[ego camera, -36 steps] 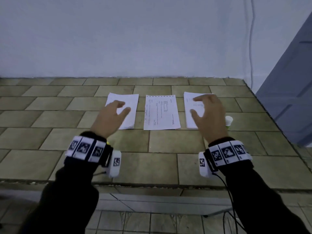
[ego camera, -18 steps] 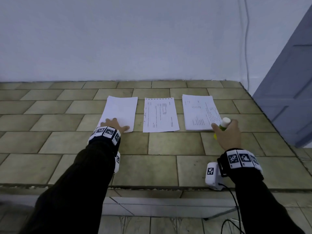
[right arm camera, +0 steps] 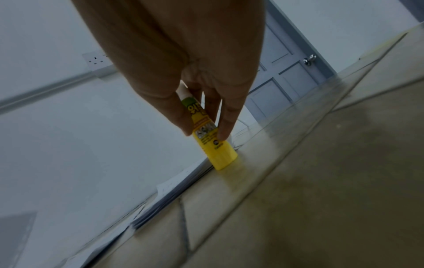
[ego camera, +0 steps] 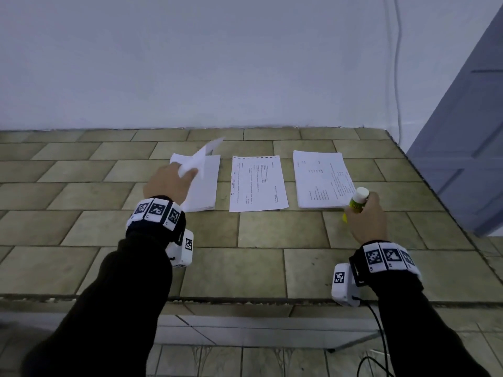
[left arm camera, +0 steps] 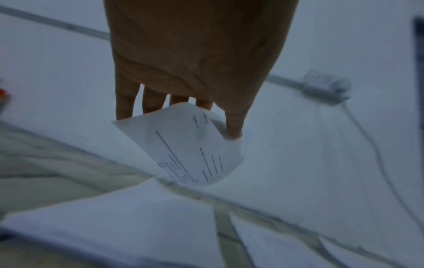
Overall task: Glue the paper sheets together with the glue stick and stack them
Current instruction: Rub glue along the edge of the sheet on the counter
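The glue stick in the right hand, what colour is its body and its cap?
Yellow body on the glue stick, white cap; body clearest in the right wrist view, cap in the head view.

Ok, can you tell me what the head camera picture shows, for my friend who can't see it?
The left hand lifts a white paper sheet off the left white paper pile, while the right hand grips a yellow glue stick with a white cap. Two more paper piles lie alongside on the tiled counter.

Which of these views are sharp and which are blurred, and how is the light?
Head view: dim and bluish; the printed sheets are fairly sharp, the lifted sheet in the left hand is smeared. Left wrist view: tiles and paper stacks below are blurred, the pinched sheet is clearer. Right wrist view: dark; the glue stick is legible, the countertop is soft.
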Tool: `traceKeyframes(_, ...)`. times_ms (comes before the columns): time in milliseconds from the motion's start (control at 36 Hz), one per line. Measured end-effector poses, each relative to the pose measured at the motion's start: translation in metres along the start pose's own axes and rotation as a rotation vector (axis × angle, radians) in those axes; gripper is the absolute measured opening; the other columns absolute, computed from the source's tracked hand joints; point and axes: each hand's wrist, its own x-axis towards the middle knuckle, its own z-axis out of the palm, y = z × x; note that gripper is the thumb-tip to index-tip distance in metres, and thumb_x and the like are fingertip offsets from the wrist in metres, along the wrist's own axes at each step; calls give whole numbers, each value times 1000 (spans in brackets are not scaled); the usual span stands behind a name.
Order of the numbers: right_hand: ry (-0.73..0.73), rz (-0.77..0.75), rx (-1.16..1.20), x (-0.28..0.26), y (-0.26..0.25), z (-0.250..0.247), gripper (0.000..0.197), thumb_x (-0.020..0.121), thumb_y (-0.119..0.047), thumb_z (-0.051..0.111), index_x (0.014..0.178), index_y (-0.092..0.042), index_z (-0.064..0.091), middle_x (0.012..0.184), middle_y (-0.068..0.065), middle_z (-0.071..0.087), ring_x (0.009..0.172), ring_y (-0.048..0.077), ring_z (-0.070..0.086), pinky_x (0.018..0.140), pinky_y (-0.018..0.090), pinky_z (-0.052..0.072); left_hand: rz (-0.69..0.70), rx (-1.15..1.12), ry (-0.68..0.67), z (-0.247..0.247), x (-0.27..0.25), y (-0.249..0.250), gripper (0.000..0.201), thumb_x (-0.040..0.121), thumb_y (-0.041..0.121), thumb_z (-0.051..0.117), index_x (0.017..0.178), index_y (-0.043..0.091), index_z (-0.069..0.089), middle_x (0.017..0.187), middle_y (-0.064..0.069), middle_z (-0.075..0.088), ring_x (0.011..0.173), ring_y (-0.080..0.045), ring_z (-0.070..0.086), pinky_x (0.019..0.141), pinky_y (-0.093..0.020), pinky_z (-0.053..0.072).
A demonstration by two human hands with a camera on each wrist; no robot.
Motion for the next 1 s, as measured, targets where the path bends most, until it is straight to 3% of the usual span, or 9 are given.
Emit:
traceKeyframes(83, -4, -8, -25, 1, 2, 0, 33, 93, -6, 55, 124, 0, 45, 121, 22, 57, 109, 38, 54, 79, 34, 37, 156, -128, 23, -11, -18, 15, 43, 97, 53, 47, 117, 17, 58, 114, -10, 62, 95, -29, 57, 77, -35, 42)
traceKeyframes(139, -13, -11, -33, 1, 3, 0, 33, 93, -7, 57, 124, -1, 47, 122, 20, 57, 110, 37, 54, 80, 34, 38, 288, -203, -44, -12, -37, 24, 49, 96, 50, 53, 134, 19, 53, 136, -6, 54, 116, -25, 54, 90, -34, 39)
traceKeyframes(194, -22, -21, -37, 1, 4, 0, 33, 92, -8, 59, 123, -1, 49, 121, 18, 59, 109, 34, 55, 81, 34, 39, 400, -243, -148, -10, -58, 31, 53, 96, 48, 57, 140, 20, 49, 145, -1, 48, 127, -19, 48, 100, -32, 36)
traceKeyframes(333, -47, -53, -13, 1, 4, -3, 37, 91, -10, 62, 125, -2, 51, 121, 16, 61, 109, 31, 58, 84, 34, 41, 644, -86, -432, 7, -97, 36, 54, 92, 50, 59, 139, 23, 52, 151, -1, 43, 142, -17, 33, 113, -34, 29)
traceKeyframes(500, -86, -114, 55, -4, 3, -10, 37, 90, -11, 63, 125, -4, 54, 116, 11, 62, 105, 24, 56, 81, 27, 37, 757, 68, -554, 29, -124, 24, 57, 86, 43, 58, 141, 33, 49, 160, -4, 28, 150, -17, 16, 120, -29, 10)
traceKeyframes(667, -249, -222, 109, -11, -5, -9, 31, 91, -17, 65, 121, -14, 56, 107, 1, 59, 94, 18, 58, 73, 24, 44, 768, 231, -658, 40, -136, 11, 71, 90, 37, 60, 152, 40, 24, 165, 7, -3, 151, -11, -11, 118, -30, -11)
traceKeyframes(833, -361, -296, 165, -20, -12, -1, 33, 85, -20, 72, 116, -19, 59, 97, 0, 61, 86, 17, 62, 66, 18, 48, 686, -30, -676, 41, -137, -1, 80, 78, 39, 54, 150, 46, 19, 158, 15, -8, 145, 1, -15, 121, -27, -4)
traceKeyframes(917, -374, -305, 216, -26, -20, 6, 39, 80, -17, 77, 114, -18, 57, 90, 0, 60, 79, 15, 59, 62, 15, 48, 563, -141, -550, 45, -135, -6, 78, 79, 58, 44, 152, 37, 22, 161, 11, 7, 144, 2, -5, 124, -34, 5)
traceKeyframes(1000, -364, -325, 221, -33, -32, 18, 46, 75, -19, 81, 115, -18, 56, 90, 2, 62, 78, 12, 59, 62, 13, 45, 491, -68, -433, 58, -134, -11, 101, 76, 87, 16, 156, 26, 18, 165, 6, 9, 149, -5, -4, 124, -40, 6)
